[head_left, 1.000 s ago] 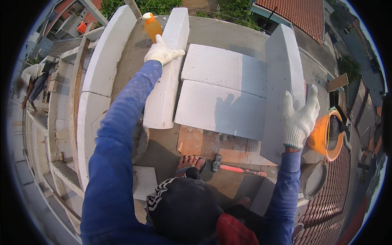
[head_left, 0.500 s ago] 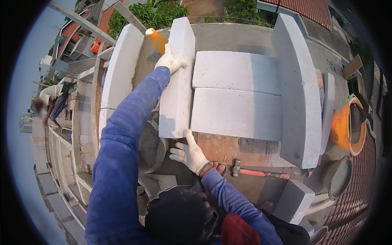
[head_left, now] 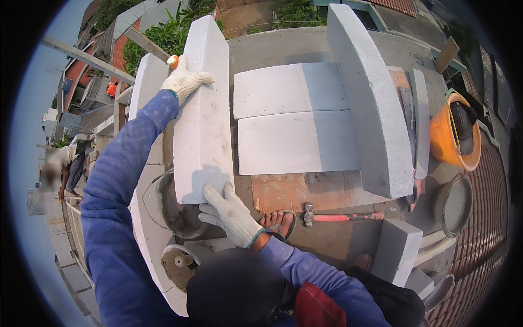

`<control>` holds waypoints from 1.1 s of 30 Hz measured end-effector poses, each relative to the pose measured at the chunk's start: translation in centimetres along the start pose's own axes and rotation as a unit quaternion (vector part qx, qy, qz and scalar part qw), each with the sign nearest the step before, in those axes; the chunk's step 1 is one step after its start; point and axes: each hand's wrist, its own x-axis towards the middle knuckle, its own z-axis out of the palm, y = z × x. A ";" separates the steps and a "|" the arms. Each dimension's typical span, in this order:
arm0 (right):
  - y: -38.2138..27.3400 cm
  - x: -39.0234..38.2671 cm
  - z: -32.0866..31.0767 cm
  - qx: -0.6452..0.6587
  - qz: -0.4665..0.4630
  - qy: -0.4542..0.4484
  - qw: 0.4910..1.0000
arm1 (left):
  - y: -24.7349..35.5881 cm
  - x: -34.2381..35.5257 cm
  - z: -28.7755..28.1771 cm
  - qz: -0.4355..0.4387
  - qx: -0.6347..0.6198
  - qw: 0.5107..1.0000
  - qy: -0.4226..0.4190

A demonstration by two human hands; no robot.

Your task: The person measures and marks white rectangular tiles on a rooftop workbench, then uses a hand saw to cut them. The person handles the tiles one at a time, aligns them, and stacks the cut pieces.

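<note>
A long white concrete block (head_left: pixel 210 120) stands on edge between my two gloved hands. My left hand (head_left: pixel 185 82) grips its far end, the thumb and fingers spread across the top. At the near end, my right hand (head_left: pixel 234 218) holds the lower corner with its palm and fingers. Just beyond my left hand shows the white and orange cap of a bottle (head_left: pixel 173 61); the rest of it is hidden. Two white blocks (head_left: pixel 297 141) lie flat to the right of the held block, and another tall block (head_left: pixel 370 103) stands on edge past them.
A block wall (head_left: pixel 147 82) runs along the left, with a bucket (head_left: pixel 180 210) beside it. A hammer (head_left: pixel 343 217) lies near my foot. An orange hard hat (head_left: pixel 452 133) and a grey bucket (head_left: pixel 456 204) sit at right. Another person (head_left: pixel 71 169) bends over at far left.
Both hands have shifted left with the block, bringing it nearer the left wall and over most of the bottle. The whole view has also shifted.
</note>
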 end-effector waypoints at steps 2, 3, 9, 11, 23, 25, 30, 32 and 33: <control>-0.8 -2.1 0.1 -0.028 -0.005 -0.001 1.000 | 4.1 -2.3 -0.1 -0.009 -0.008 0.999 -0.029; -0.8 -2.6 -0.4 -0.038 -0.018 0.008 0.999 | 4.6 -2.3 0.7 -0.005 0.001 1.000 -0.007; -3.8 -8.5 -3.9 -0.220 -0.094 0.140 0.961 | 6.7 -1.6 6.1 -0.003 -0.113 0.992 -0.059; -3.0 -7.9 -7.1 -0.251 -0.140 0.184 0.940 | 8.2 -1.3 8.9 0.000 -0.122 0.991 -0.052; -6.6 -12.4 -15.2 -0.097 -0.165 0.191 0.963 | 12.6 0.3 18.9 0.038 -0.033 0.998 -0.031; -6.5 -12.8 -15.7 -0.076 -0.161 0.188 0.966 | 12.5 0.2 19.7 0.040 -0.015 0.998 -0.035; -6.9 -13.2 -16.5 -0.033 -0.156 0.179 0.971 | 14.2 -0.6 20.9 0.061 0.072 0.995 -0.012; -6.8 -12.9 -17.2 0.001 -0.139 0.177 0.974 | 14.9 -1.3 21.3 0.073 0.112 0.991 0.009; -6.8 -12.9 -17.6 0.020 -0.130 0.178 0.975 | 15.1 -1.5 21.6 0.068 0.110 0.992 0.007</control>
